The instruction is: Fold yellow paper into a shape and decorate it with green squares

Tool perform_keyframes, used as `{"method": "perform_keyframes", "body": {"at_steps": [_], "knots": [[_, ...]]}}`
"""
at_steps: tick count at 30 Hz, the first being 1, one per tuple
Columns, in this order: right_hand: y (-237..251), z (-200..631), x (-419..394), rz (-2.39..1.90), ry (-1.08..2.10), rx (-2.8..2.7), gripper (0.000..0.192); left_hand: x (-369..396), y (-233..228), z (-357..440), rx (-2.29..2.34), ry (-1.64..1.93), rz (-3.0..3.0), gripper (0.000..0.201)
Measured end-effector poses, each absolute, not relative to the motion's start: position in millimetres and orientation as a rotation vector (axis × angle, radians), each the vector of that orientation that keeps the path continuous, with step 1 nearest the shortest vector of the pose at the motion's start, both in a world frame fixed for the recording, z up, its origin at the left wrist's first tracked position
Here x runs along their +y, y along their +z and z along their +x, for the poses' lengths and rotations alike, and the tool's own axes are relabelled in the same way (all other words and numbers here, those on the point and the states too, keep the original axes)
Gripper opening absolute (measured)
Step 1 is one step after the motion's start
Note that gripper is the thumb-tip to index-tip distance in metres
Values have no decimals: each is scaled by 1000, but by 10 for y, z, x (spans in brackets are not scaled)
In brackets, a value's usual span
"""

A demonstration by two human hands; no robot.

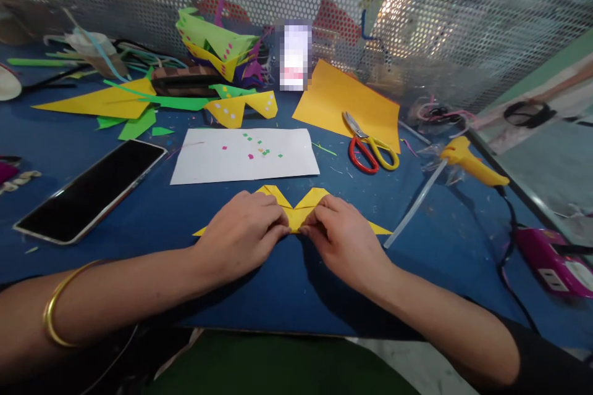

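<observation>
A folded yellow paper (pixel 296 217) lies near the front of the blue table, with two raised peaks at its back and a thin point sticking out at each side. My left hand (pixel 248 222) pinches its near edge just left of the middle. Close beside it, my right hand (pixel 345 231) pinches the same edge on the right. Both sets of fingers are closed on the paper and cover much of it. Behind the hands rests a white sheet (pixel 199 163) scattered with small green and pink paper bits.
A black phone (pixel 92 191) lies at left. Scissors (pixel 370 148) with red and yellow handles overlap an orange-yellow sheet (pixel 343 95). At right are a yellow glue gun (pixel 477 163) and a magenta box (pixel 551 262). Paper scraps (pixel 106 99), a green paper piece (pixel 217 37) and a lit screen (pixel 295 52) stand behind.
</observation>
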State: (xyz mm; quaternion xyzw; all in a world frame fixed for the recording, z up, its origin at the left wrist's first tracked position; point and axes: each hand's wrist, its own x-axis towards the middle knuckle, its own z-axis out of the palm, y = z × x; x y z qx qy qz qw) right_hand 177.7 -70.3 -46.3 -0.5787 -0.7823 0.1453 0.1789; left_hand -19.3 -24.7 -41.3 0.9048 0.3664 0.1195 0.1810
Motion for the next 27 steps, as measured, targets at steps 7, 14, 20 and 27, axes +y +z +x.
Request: {"method": "perform_keyframes", "body": {"at_steps": [7, 14, 20, 27], "knots": [[-425, 1796, -712, -1658, 496, -2106, 14, -215, -331, -143, 1081, 267, 2534, 15], [-391, 1784, -677, -1733, 468, -2180, 11, -208, -311, -140, 1040, 203, 2615, 17], [-390, 1775, -677, -1741, 437, -2251, 10, -267, -376, -177, 843, 359, 2877, 17], [-342, 1857, -692, -1727, 449, -2273, 12, -324, -396, -198, 543, 370, 3188, 29]]}}
